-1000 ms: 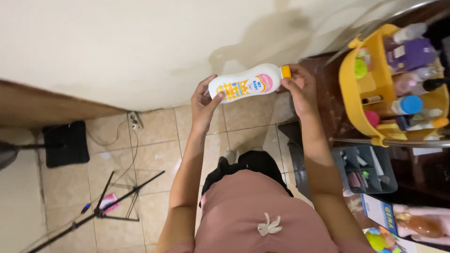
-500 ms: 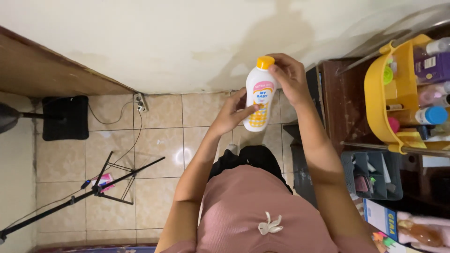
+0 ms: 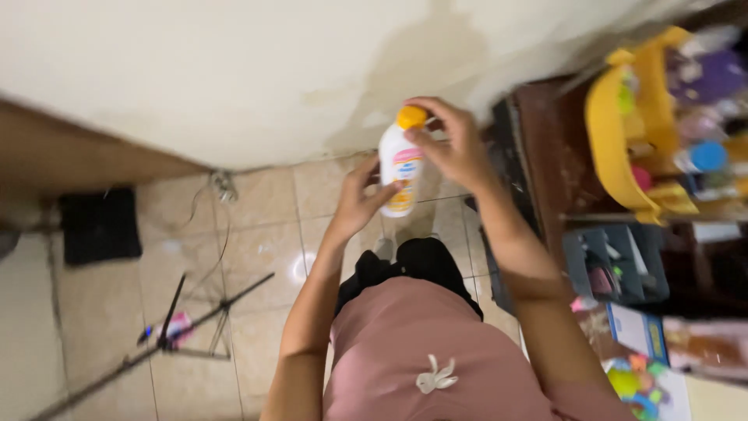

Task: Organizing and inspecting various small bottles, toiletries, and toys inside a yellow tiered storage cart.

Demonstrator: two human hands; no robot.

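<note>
I hold a white plastic bottle (image 3: 400, 173) with an orange cap upright in front of me, above the tiled floor. My left hand (image 3: 357, 204) grips its lower body from the left. My right hand (image 3: 449, 144) is wrapped over the orange cap at the top. The frame is blurred by motion, so the fingers on the cap are not sharp.
A yellow caddy (image 3: 617, 148) full of bottles stands on a dark wooden shelf (image 3: 545, 148) to the right. Below it sits a grey organiser box (image 3: 615, 269). A black stand (image 3: 167, 331) lies on the tiled floor at the left, near a black mat (image 3: 100, 226).
The bottle went from lying sideways between my hands to standing upright. My right hand stayed on the cap and both hands shifted slightly left; the view has blurred.
</note>
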